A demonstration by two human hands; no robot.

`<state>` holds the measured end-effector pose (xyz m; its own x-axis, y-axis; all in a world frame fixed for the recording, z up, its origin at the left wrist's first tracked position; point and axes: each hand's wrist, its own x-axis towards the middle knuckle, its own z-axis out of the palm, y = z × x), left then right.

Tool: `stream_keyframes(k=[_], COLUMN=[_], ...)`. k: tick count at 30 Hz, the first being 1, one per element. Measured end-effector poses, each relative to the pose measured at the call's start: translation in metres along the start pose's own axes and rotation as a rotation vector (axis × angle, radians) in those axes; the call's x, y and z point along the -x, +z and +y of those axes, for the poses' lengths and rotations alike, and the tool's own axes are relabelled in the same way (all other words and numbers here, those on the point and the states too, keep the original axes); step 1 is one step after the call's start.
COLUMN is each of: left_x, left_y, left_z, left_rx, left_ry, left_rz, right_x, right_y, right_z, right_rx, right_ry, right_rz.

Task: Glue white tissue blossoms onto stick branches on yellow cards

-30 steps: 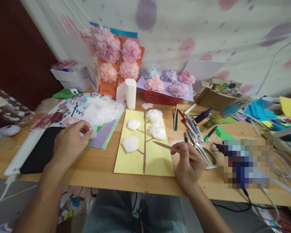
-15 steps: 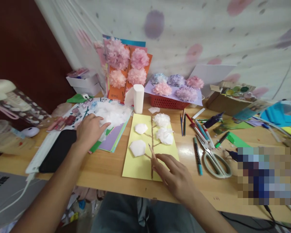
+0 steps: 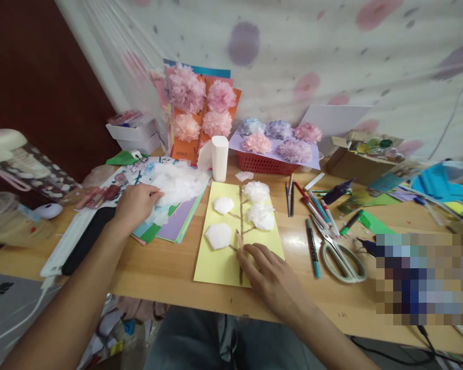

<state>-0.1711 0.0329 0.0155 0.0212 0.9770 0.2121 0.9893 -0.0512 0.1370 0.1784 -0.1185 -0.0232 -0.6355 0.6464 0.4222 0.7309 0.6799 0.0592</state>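
On the wooden table (image 3: 158, 270), right in front of the person, lies a yellow sheet (image 3: 208, 268) with a brown stem (image 3: 242, 218) drawn up it. Two white tissue flowers (image 3: 261, 217) sit right of that stem, two flat white pads (image 3: 218, 236) left of it.

From where I stand, the right hand (image 3: 270, 272) is over the lower part of the sheet, its fingers closed around a thin stick (image 3: 239, 240) whose dark tip points up beside the stem; I can't tell whether that tip touches the paper. The left hand (image 3: 137, 203) is by the left edge of a loose tissue pile (image 3: 179, 182), which lies over some coloured papers (image 3: 176, 221). Its thumb and forefinger are nearly together, but whether they pinch any tissue I can't make out.

To me it looks like picking at the tissue, and I'd want that done lightly: one piece by its edge, between the fingertips, lifted slowly off the rest, since anything so thin would likely tear or drag its neighbours along. A grab would only crease it. On the other side, I'd hold the stick loosely, with its tip clear of the pads, and rest the hand only on bare yellow so the flowers aren't squashed. The scissors (image 3: 344, 259) and a teal pen (image 3: 313, 249) lie near that forearm, so a wide swing could catch them.
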Motion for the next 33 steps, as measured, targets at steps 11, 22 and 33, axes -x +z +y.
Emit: stream_keyframes(k=[11,22,33], left_x=[-0.008,-0.009,0.011], left_y=[-0.019,-0.033,-0.043], left_z=[-0.007,-0.012,0.089], left_rx=[0.195,0.168,0.838], left_ry=[0.095,0.045,0.267], left_rz=[0.086,0.114,0.509], right_x=[-0.002,-0.004,-0.053], right_y=[-0.001,-0.018,-0.03], right_z=[-0.002,0.004,0.028], right_rx=[-0.028,-0.195,-0.519], right_ry=[0.084,0.196,0.441], right_rz=[-0.095,-0.125,0.344])
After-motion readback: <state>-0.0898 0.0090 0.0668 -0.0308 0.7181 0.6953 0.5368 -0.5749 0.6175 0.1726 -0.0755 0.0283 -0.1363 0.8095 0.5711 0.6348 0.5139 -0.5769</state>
